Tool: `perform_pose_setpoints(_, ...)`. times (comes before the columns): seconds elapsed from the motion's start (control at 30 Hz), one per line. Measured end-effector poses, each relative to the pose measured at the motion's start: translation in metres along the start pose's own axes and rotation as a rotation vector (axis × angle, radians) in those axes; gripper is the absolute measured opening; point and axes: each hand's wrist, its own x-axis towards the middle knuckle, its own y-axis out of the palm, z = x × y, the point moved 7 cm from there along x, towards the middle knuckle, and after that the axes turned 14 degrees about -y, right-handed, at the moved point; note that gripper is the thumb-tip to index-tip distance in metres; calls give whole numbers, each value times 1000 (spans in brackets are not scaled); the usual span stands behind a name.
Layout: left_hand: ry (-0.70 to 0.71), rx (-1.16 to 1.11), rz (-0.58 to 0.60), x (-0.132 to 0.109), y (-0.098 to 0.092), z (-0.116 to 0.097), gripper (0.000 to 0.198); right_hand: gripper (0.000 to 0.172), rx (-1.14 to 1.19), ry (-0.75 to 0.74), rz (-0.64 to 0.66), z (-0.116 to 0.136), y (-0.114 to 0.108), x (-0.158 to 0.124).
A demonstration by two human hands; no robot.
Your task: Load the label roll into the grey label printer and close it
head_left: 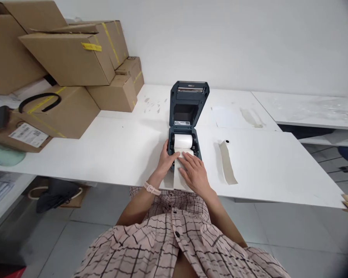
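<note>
Paper strip under hands; roll just beyond, inside open printer

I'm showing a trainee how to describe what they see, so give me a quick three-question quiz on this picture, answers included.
1. True or false: the lid of the printer is shut.
2. What does the right hand rest on?
a) the cardboard boxes
b) the paper on the near side of the white roll
c) the wall
3. Fill the gap: the pale wristband is on the person's ___ wrist.

Key
1. False; it stands open.
2. b
3. left
</note>
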Motion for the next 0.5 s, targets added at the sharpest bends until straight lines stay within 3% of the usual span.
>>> perform_pose_setpoints(0.17, -62, -43, 41, -25, -1, 13, 94, 30, 409, 91, -47, -12, -20, -3)
perform_pose_setpoints(0.27, -60, -75, 74, -24, -1, 16, 96, 35, 573, 221, -200, -45, -52, 16)
perform_pose_setpoints(0.37, -57, -54, 86, -19, -2, 19, 95, 59, 410, 244, -504, -95, -99, 67)
perform_pose_setpoints(0.43, -55, -24, 59, -16, -4, 21, 94, 72, 395, 188, -530, -129, -113, 119)
perform_pose_setpoints(0.5, -42, -10, 40, -15, -5, 21, 92, 76, 408, 143, -469, -159, -114, 169)
